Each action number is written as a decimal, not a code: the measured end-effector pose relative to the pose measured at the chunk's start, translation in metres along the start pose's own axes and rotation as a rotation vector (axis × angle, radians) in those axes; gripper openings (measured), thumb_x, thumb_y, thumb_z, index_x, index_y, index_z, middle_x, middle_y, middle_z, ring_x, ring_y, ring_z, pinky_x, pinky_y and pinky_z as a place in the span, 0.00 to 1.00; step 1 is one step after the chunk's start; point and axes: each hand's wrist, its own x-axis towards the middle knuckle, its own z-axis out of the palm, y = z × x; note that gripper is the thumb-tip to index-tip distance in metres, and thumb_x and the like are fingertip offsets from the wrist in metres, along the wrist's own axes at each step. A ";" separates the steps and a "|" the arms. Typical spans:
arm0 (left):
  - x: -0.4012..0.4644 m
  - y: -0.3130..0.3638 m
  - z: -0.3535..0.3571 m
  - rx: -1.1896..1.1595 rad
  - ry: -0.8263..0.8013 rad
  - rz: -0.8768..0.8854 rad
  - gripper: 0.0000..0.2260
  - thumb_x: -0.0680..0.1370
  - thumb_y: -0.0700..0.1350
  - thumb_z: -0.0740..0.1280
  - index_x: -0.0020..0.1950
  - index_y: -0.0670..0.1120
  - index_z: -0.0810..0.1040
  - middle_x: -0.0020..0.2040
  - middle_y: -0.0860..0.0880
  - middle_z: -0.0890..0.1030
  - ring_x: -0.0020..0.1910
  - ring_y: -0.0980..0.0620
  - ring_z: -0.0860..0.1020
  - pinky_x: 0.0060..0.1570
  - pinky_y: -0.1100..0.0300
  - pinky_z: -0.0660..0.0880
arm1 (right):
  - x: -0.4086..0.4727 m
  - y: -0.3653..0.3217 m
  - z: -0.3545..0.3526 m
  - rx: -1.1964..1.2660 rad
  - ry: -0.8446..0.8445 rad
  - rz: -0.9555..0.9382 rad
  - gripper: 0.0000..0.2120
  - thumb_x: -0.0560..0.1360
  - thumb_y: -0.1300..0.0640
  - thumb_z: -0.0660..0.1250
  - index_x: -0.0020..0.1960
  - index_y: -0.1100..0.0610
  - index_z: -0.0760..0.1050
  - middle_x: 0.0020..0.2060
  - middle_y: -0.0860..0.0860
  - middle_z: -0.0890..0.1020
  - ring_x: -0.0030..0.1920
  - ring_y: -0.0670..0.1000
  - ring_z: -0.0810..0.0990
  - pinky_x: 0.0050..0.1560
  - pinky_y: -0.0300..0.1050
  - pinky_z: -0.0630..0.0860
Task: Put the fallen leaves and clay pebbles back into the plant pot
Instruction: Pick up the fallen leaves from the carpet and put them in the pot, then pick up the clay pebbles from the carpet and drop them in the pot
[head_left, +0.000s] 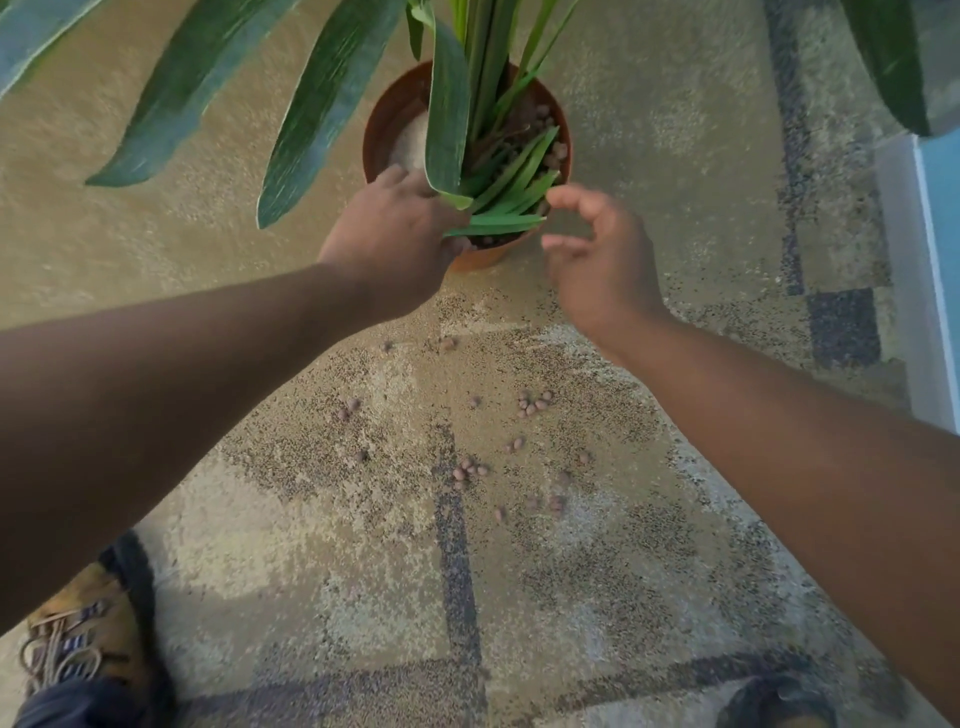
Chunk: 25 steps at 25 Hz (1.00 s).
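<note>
- Head view: left hand at the near rim of the plant pot, grip closed on the cut leaves, likely to tuck them in.
- Leaves already lying in the pot, stub ends poking over the near rim, right at the left fingers.
- Right hand just beside the rim, grip open and empty, fingers curled, maybe ready to help push.
- Clay pebbles still scattered on the floor, well apart from both hands, toward the near edge.
- Pebbles next, probably.

One plant pot, two hands, two shoes, and perhaps thirty clay pebbles on the floor.
</note>
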 end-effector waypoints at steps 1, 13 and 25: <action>-0.005 0.005 0.003 -0.009 -0.035 0.020 0.12 0.83 0.48 0.64 0.59 0.44 0.83 0.56 0.42 0.82 0.53 0.40 0.77 0.58 0.44 0.74 | -0.007 0.011 -0.006 -0.042 0.022 -0.002 0.24 0.77 0.72 0.66 0.69 0.55 0.75 0.69 0.52 0.77 0.51 0.42 0.82 0.40 0.30 0.78; -0.027 0.108 0.068 -0.044 -0.226 0.039 0.31 0.81 0.43 0.63 0.83 0.49 0.55 0.83 0.45 0.56 0.81 0.41 0.52 0.77 0.41 0.52 | -0.055 0.171 -0.090 -0.439 -0.035 0.476 0.30 0.78 0.68 0.67 0.78 0.61 0.64 0.76 0.60 0.68 0.60 0.56 0.81 0.50 0.37 0.78; -0.065 0.126 0.143 -0.141 -0.654 -0.061 0.37 0.78 0.41 0.68 0.81 0.60 0.53 0.82 0.51 0.38 0.81 0.40 0.44 0.69 0.41 0.40 | -0.012 0.216 -0.142 -0.593 -0.413 0.478 0.48 0.73 0.76 0.59 0.83 0.50 0.40 0.82 0.51 0.35 0.81 0.61 0.36 0.78 0.62 0.57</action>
